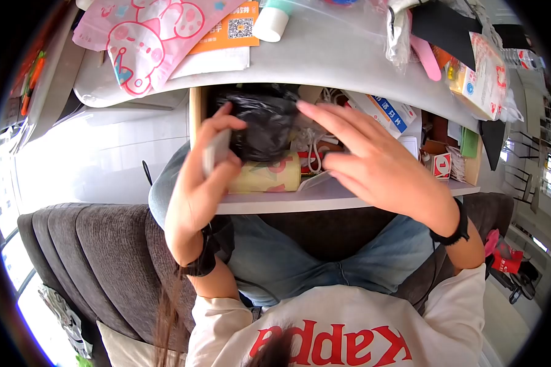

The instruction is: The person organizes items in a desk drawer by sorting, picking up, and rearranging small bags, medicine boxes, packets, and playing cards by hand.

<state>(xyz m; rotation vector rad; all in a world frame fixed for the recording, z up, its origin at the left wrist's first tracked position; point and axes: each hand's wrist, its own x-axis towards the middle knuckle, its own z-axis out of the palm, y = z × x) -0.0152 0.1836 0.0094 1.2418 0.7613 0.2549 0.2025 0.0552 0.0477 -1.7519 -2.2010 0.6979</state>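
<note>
My left hand [196,168] is closed around a small flat whitish-grey object [216,151], whose kind I cannot make out. It hovers over the left end of an open drawer [324,204]. Beside its fingertips lies a crumpled black plastic bag [264,125]. Below the bag is a pale yellow rolled item [266,176] with a reddish print. My right hand [382,162] reaches in from the right, fingers spread, holding nothing that I can see. Its index fingertip is at the bag's right edge; whether they touch is unclear. A white cable [314,153] lies between the bag and this hand.
In the drawer's right part are a blue-and-white box [389,115] and a small red-and-white card box [441,166]. The grey tabletop [324,64] overhangs the drawer, bearing a pink printed bag [144,46], an orange card [226,30], a white-capped tube [272,23] and a carton [480,79].
</note>
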